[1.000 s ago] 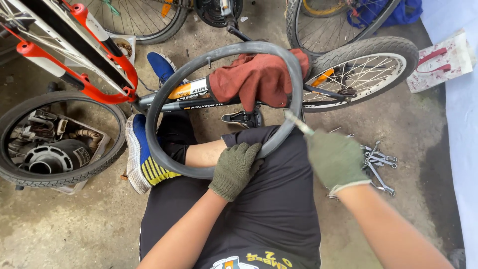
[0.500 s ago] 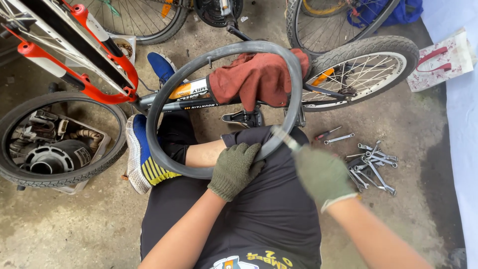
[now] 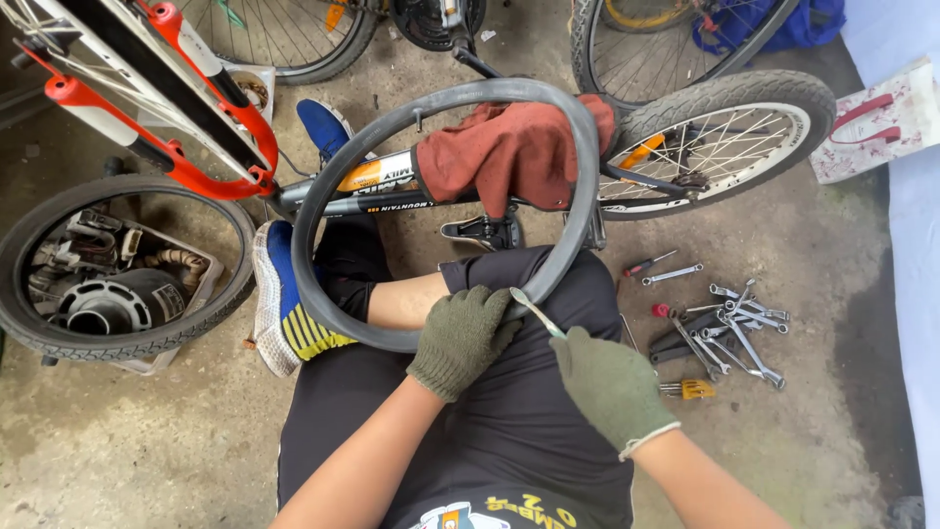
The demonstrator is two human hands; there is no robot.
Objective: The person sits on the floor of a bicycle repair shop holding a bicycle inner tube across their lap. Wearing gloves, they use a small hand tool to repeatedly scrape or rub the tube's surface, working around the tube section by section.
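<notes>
Left hand (image 3: 462,338) closed on the inner tube (image 3: 323,167) at the lap; right hand (image 3: 609,387) closed on a thin metal tool (image 3: 537,312) touching it. White-and-red bag (image 3: 871,122) far right.

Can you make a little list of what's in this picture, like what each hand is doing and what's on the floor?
Place: concrete floor, seen from above over the person's lap
Left hand: gloved, gripping the grey inner tube
Right hand: gloved, holding a thin metal tool whose tip meets the tube
Cloth: red rag draped over the bike frame
Floor right: pile of wrenches and a screwdriver
Floor left: loose tyre around a box of parts
Behind: spoked wheel
</notes>
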